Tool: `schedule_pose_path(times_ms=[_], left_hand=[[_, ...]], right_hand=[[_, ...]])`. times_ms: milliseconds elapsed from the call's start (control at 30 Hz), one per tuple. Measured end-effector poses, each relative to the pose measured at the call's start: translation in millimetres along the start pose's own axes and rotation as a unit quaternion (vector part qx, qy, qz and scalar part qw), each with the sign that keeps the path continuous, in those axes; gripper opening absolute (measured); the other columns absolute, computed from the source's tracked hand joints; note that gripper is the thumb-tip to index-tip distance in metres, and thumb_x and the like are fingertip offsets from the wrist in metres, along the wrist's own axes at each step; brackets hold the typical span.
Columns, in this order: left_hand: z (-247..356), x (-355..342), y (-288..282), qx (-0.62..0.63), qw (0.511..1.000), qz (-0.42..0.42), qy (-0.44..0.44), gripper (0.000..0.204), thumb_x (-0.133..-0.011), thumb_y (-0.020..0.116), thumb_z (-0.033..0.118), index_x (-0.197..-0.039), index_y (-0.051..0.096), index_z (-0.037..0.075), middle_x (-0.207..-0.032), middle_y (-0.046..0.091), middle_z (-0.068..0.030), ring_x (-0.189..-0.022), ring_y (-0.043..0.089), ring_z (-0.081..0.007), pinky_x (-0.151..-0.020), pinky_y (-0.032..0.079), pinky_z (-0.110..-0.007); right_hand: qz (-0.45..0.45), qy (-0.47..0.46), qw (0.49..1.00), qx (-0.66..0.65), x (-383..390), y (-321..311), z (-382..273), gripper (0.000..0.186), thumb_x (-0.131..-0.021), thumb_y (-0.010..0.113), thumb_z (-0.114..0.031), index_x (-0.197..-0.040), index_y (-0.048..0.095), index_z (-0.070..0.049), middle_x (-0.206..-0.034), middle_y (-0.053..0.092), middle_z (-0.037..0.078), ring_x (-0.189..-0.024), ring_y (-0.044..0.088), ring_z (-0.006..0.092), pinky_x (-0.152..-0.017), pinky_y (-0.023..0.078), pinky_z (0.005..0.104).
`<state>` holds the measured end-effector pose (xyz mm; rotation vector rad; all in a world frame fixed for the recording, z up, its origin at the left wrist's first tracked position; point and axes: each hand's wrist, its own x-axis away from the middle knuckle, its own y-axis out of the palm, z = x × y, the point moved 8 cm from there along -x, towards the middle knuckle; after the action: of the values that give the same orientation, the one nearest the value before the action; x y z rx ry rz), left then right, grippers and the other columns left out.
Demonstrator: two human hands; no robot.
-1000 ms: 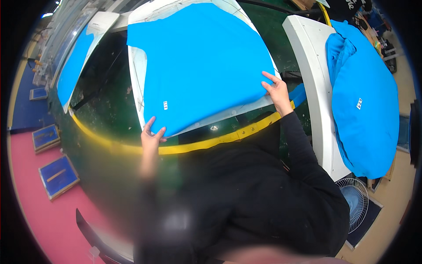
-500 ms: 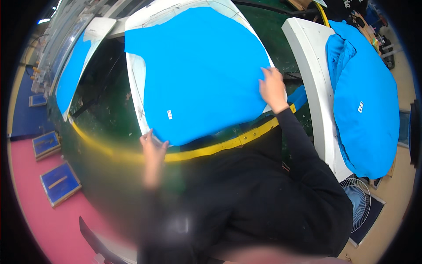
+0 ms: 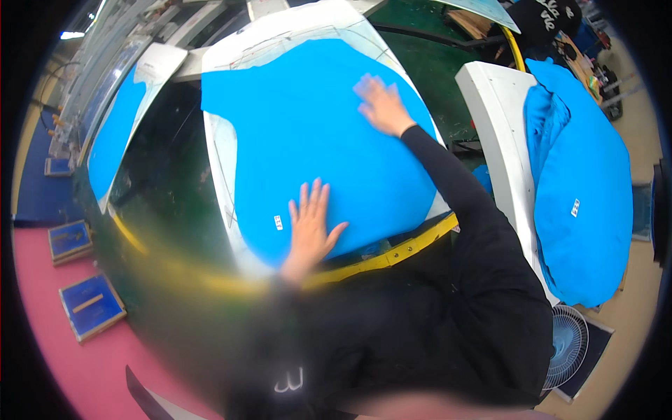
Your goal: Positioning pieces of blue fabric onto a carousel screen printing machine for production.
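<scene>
Blue fabric piece (image 3: 301, 143) lying on white board (image 3: 224, 150), upper centre. Left hand (image 3: 311, 227) pressing flat, fingers spread, lower centre; right hand (image 3: 383, 106) hovering or resting, upper centre, blurred. Both released.

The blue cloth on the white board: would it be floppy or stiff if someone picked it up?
The blue cloth is probably floppy: the similar blue heap on the right bunches into folds. It's likely light for its size, since it looks thin, lying flat on the white board.
</scene>
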<state>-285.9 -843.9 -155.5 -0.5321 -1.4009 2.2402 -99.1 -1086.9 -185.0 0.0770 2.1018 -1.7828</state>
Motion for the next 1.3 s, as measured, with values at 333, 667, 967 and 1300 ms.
schedule_pose_path(times_ms=[333, 667, 967, 1300], left_hand=[[6.7, -183.3, 47.4, -0.065, 0.989, 0.026, 0.128, 0.071, -0.088, 0.047, 0.058, -0.145, 0.031, 0.018, -0.153, 0.023, -0.0097, -0.141, 0.019, -0.0331, -0.107, 0.015, -0.063], [-264.6, -53.4, -82.6, -0.099, 0.882, 0.258, -0.382, 0.088, -0.087, 0.041, 0.064, -0.145, 0.022, 0.001, -0.152, 0.013, -0.0228, -0.142, 0.004, -0.0381, -0.107, 0.006, -0.065], [-43.4, -39.3, -24.0, 0.032, 0.968, 0.248, 0.002, 0.064, -0.091, 0.055, 0.040, -0.139, 0.036, 0.003, -0.146, 0.032, -0.0204, -0.134, 0.025, -0.0408, -0.109, 0.021, -0.049], [213.2, -84.2, 37.8, 0.414, 0.896, -0.057, 0.152, 0.055, -0.086, 0.065, 0.034, -0.130, 0.049, 0.006, -0.125, 0.055, -0.0142, -0.120, 0.048, -0.0289, -0.099, 0.037, -0.041]], right_hand=[[0.049, 0.061, 0.994, 0.073, 49.9, -27.6, 15.1, 0.053, -0.092, 0.049, -0.035, -0.140, 0.037, -0.017, -0.150, 0.027, 0.013, -0.137, 0.026, 0.0352, -0.108, 0.021, 0.0581], [0.096, 0.163, 0.982, -0.031, 283.8, -261.5, -23.3, 0.038, -0.080, 0.064, -0.005, -0.117, 0.059, -0.003, -0.118, 0.057, 0.017, -0.109, 0.053, 0.0335, -0.094, 0.042, 0.0395], [0.052, 0.224, 0.943, 0.240, 326.9, -344.8, 22.2, 0.016, -0.074, 0.069, -0.012, -0.083, 0.058, -0.007, -0.091, 0.054, 0.009, -0.089, 0.053, 0.0290, -0.074, 0.040, 0.0401], [0.083, 0.177, 0.966, 0.167, 340.4, -353.9, 33.7, 0.012, -0.080, 0.066, -0.017, -0.081, 0.058, -0.007, -0.083, 0.053, 0.008, -0.089, 0.054, 0.0259, -0.077, 0.040, 0.0359]])
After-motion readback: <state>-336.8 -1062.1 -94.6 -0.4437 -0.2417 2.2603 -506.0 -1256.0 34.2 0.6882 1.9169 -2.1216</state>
